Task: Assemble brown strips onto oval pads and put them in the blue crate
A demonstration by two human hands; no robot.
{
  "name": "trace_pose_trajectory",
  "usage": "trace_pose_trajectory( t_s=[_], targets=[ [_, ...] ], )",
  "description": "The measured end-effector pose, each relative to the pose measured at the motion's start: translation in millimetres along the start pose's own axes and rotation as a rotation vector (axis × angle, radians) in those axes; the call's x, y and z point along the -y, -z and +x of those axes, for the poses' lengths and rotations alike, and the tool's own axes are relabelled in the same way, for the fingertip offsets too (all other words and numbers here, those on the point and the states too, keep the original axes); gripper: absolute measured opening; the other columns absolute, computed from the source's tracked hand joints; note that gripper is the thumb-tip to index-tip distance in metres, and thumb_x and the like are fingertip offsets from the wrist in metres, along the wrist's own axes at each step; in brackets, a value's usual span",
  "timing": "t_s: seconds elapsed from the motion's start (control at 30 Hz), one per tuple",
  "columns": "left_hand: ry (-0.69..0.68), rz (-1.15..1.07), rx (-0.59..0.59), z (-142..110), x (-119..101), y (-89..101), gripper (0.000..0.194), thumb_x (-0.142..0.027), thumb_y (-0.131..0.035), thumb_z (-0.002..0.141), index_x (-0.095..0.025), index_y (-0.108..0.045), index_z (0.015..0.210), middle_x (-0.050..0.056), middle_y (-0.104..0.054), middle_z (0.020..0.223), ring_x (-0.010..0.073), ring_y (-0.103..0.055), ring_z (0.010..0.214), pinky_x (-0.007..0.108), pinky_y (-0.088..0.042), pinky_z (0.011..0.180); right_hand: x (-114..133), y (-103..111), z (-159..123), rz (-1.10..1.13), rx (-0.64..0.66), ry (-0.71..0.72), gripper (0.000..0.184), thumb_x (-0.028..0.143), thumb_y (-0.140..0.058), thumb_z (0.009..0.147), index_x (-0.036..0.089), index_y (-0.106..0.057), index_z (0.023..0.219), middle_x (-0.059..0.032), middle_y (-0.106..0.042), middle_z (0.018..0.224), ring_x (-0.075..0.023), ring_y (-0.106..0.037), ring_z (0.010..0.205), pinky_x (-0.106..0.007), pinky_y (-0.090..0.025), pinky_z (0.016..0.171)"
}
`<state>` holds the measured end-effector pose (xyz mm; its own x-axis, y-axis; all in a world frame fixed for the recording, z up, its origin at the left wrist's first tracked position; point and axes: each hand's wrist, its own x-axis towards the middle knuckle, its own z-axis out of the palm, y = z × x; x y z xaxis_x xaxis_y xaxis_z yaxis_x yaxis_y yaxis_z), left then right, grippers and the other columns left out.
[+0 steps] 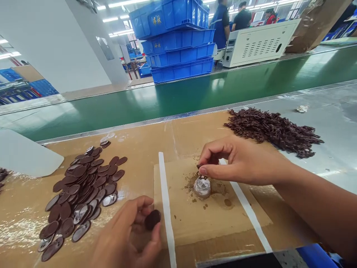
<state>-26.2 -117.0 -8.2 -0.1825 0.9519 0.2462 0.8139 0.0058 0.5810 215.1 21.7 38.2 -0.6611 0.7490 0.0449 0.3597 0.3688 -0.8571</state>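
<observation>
My left hand [131, 234] is closed on a dark brown oval disc [153, 220], pinched between thumb and fingers near the left white tape strip. To its left lies a heap of similar brown oval discs [80, 182], several showing a shiny metallic side. My right hand [234, 160] pinches a small dark brown branching piece [201, 174], just above a small round clear container [202, 187] with whitish stuff in it. Whether the piece touches the container I cannot tell. Brown stains surround the container on the cardboard sheet [189, 227].
A pile of dark brown branching pieces [273, 128] lies at the back right. White tape strips [165, 201] hold the sheet. Beyond runs a green conveyor belt [178, 96], with stacked blue crates [181, 50] and a beige machine [259, 42] behind. People stand farther back.
</observation>
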Motion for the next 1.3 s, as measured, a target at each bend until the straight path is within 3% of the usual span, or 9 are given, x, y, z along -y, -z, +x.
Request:
trace_pose_trajectory(
  t_s=[0.1,0.3,0.5,0.67,0.9,1.0,1.1,1.2,1.3],
  targets=[
    [0.064,0.010,0.058,8,3,1.5,0.022,-0.028,-0.068,0.070,-0.026,-0.063,0.091,0.003,-0.073,0.084,0.0203,-0.069,0.067,0.031,-0.057,0.066,-1,-2,1,0.046,-0.045,-0.001,0.018,0.036,-0.069,0.079,0.019,-0.069,0.075,-0.0028,-0.069,0.070,-0.0147,-0.059,0.060,-0.025,-0.044,0.051],
    [0.337,-0.280,0.200,25,14,9.3,0.031,-0.040,-0.063,0.080,-0.020,-0.059,0.104,0.008,-0.075,0.091,0.0234,-0.072,0.089,0.036,-0.059,0.081,-8,-1,1,0.097,-0.135,0.012,0.018,0.038,-0.076,0.074,0.021,-0.069,0.073,-0.0011,-0.067,0.068,-0.0150,-0.058,0.061,-0.026,-0.044,0.053],
    [0.345,-0.471,0.215,32,18,8.5,0.059,-0.030,-0.065,0.079,-0.017,-0.044,0.133,0.009,-0.071,0.108,0.0200,-0.068,0.102,0.035,-0.055,0.093,-12,-1,0,0.068,-0.130,0.047,0.018,0.040,-0.075,0.077,0.023,-0.070,0.077,-0.0012,-0.069,0.072,-0.0163,-0.059,0.066,-0.027,-0.044,0.057],
    [0.377,-0.533,0.180,42,17,5.7,0.069,-0.028,-0.068,0.077,-0.015,-0.041,0.140,0.009,-0.071,0.111,0.0189,-0.068,0.102,0.035,-0.052,0.096,-12,1,-1,0.076,-0.166,0.067,0.017,0.039,-0.075,0.077,0.023,-0.070,0.077,-0.0010,-0.069,0.072,-0.0164,-0.060,0.066,-0.028,-0.045,0.058],
    [0.243,-0.171,0.252,69,9,24.2,0.044,-0.033,-0.062,0.082,-0.018,-0.063,0.124,0.006,-0.078,0.096,0.0242,-0.071,0.094,0.041,-0.048,0.097,-10,3,-1,0.056,-0.193,0.070,0.016,0.037,-0.074,0.077,0.021,-0.070,0.076,-0.0024,-0.068,0.071,-0.0165,-0.060,0.065,-0.027,-0.045,0.057],
    [0.131,0.024,0.214,77,1,24.3,0.034,-0.031,-0.061,0.082,-0.020,-0.070,0.112,0.004,-0.079,0.091,0.0248,-0.073,0.086,0.037,-0.052,0.086,-9,4,0,0.048,-0.195,0.057,0.017,0.037,-0.075,0.076,0.021,-0.071,0.075,-0.0026,-0.069,0.071,-0.0167,-0.060,0.065,-0.027,-0.045,0.056],
    [0.039,0.140,0.298,78,-5,19.1,0.021,-0.030,-0.062,0.080,-0.022,-0.076,0.094,0.002,-0.079,0.084,0.0230,-0.072,0.075,0.032,-0.052,0.073,-9,5,0,0.055,-0.212,0.047,0.017,0.038,-0.074,0.076,0.021,-0.070,0.075,-0.0025,-0.069,0.071,-0.0164,-0.060,0.064,-0.027,-0.045,0.056],
    [0.034,0.162,0.370,73,-3,17.8,0.018,-0.037,-0.061,0.083,-0.028,-0.078,0.082,-0.001,-0.079,0.083,0.0226,-0.072,0.075,0.030,-0.050,0.069,-7,7,1,0.049,-0.223,0.039,0.018,0.038,-0.072,0.078,0.020,-0.070,0.076,-0.0029,-0.069,0.070,-0.0160,-0.060,0.063,-0.027,-0.045,0.054],
    [0.111,0.117,0.315,66,6,22.9,0.020,-0.044,-0.064,0.081,-0.030,-0.077,0.079,-0.002,-0.079,0.085,0.0234,-0.072,0.078,0.028,-0.050,0.070,-6,7,1,0.050,-0.228,0.050,0.017,0.036,-0.070,0.079,0.020,-0.071,0.076,-0.0034,-0.070,0.071,-0.0161,-0.062,0.064,-0.026,-0.046,0.054]
  ],
)
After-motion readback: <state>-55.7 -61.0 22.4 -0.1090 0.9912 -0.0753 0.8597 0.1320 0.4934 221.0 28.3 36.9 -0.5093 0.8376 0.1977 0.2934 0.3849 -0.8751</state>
